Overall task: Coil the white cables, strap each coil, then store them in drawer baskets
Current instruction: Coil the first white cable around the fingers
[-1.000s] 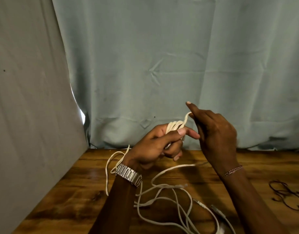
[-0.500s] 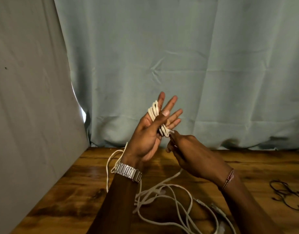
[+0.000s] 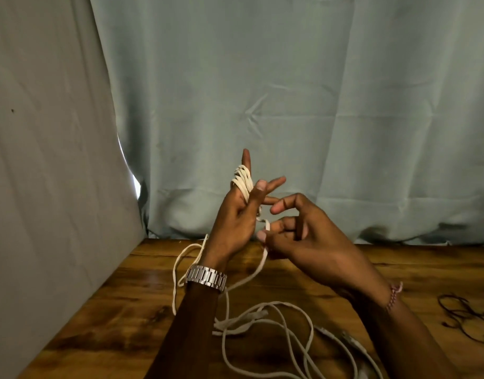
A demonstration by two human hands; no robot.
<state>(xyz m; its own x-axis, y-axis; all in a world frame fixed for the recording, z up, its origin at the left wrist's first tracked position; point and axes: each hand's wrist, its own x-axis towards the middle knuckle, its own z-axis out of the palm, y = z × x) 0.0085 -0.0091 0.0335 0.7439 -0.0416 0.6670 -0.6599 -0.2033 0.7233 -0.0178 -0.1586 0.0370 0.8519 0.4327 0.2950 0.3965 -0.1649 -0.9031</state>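
Moved since half a second ago: my left hand has turned so the forefinger stands up alone, and my right hand has swung round below the coil with the running cable.

Step in hand: I am winding one white cable round my left fingers; I judge this coil is only part done, since much slack lies on the table.

Coil: several white turns sit round the base of my raised left forefinger, with my thumb pressed on them.

Left hand pose: held up above the table's far edge, back of the hand toward me, forefinger upright, the other fingers spread to the right, thumb clamping the turns. A metal watch is on that wrist.

Right hand pose: just beside the left, lower, fingers curled, pinching the cable at the fingertips; a bead bracelet is on the wrist.

Slack: loose loops trail from my hands down to the table near me, tangled over one another. I cannot tell how many cables lie there.

Doing it well: I should keep the thumb down so the turns do not slide off, feed each new turn beside the last at even tension, and let the slack run free through my right fingers.

Risk: the tangled loops may snag and tug the coil.

Also there: a dark thin cord at the table's right, and grey cloth behind.
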